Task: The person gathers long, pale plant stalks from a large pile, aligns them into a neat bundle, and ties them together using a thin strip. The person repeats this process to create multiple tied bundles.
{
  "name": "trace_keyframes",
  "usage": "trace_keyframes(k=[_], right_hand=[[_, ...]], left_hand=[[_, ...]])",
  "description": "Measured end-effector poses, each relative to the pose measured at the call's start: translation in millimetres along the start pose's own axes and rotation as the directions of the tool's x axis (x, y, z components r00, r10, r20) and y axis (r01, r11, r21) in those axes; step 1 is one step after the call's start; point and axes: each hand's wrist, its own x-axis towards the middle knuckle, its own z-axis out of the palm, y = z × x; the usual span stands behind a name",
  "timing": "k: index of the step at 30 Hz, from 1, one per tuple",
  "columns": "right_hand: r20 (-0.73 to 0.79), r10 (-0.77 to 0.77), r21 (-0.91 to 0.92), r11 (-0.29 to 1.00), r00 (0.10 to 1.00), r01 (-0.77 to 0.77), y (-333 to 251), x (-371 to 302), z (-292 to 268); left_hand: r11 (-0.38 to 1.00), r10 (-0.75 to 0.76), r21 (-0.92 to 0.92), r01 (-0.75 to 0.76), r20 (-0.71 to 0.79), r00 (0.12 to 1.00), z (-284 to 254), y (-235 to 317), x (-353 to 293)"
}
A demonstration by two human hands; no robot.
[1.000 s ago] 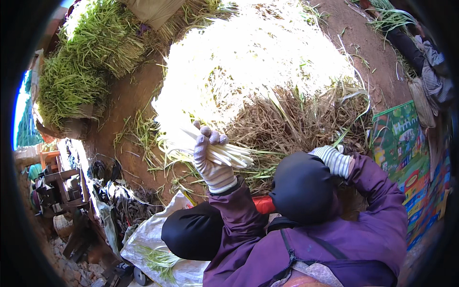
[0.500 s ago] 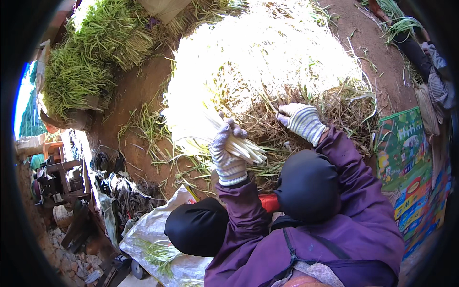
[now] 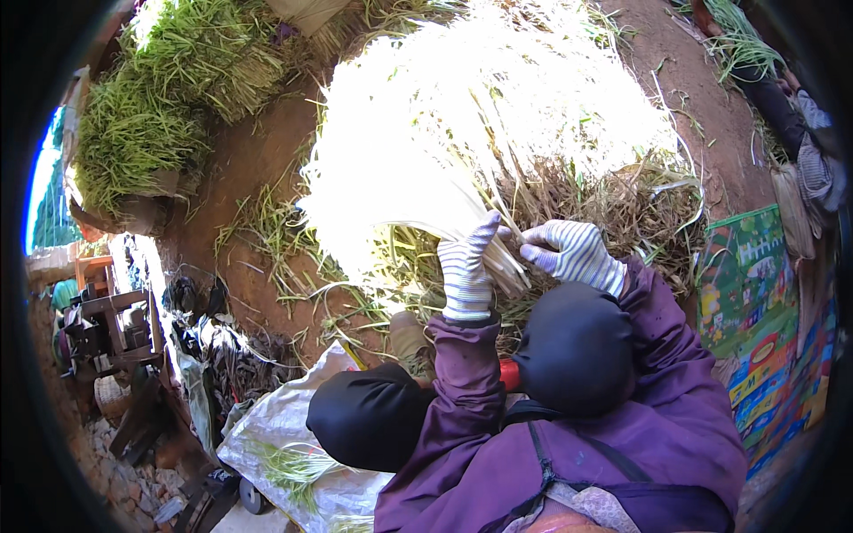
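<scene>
My left hand [image 3: 468, 265], in a striped glove, grips a bunch of white-stemmed stalks [image 3: 505, 265] that look like spring onions. Their pale stem ends stick out on the right of the hand, and their tops run up and left into strong glare. Close beside it, my right hand [image 3: 576, 253], in a matching glove, is pinched at the lower end of a thin, brownish stalk [image 3: 503, 206]. Just beyond both hands lies a large heap of stalks [image 3: 613, 200], its near edge brown and dry with rootlike ends. Sunlight washes out most of the heap.
Two dark, covered knees [image 3: 573, 346] rise between my arms and the heap. A white plastic sack [image 3: 267, 426] with green stalks lies lower left. Green bundles [image 3: 147, 142] are piled upper left; a colourful printed mat [image 3: 746, 284] lies right. Another person's leg [image 3: 771, 111] shows upper right.
My left hand has moved right with its bunch. My right hand has drawn back from the heap toward me, now with a stalk pinched close to the left hand.
</scene>
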Motion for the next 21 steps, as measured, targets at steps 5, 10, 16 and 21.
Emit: trace_keyframes(k=[5, 10, 16, 21], right_hand=[[0.095, 0.052, -0.086, 0.995, 0.994, -0.044, 7, 7, -12], [0.183, 0.274, 0.103, 0.95, 0.944, -0.296, -10, 62, -14], [-0.04, 0.391, 0.56, 0.771, 0.919, -0.304, -36, 51, -35], [-0.472, 0.288, 0.453, 0.89, 0.833, -0.051, -43, 20, -81]], left_hand=[[0.999, 0.022, -0.032, -0.021, 0.029, 0.999, 3, -3, 0], [0.999, 0.01, -0.035, -0.008, 0.08, 0.997, 0, -8, 2], [0.978, 0.103, 0.19, -0.087, -0.078, 0.992, -4, -15, 7], [0.846, 0.149, 0.531, -0.041, -0.162, 0.975, -27, -47, 28]])
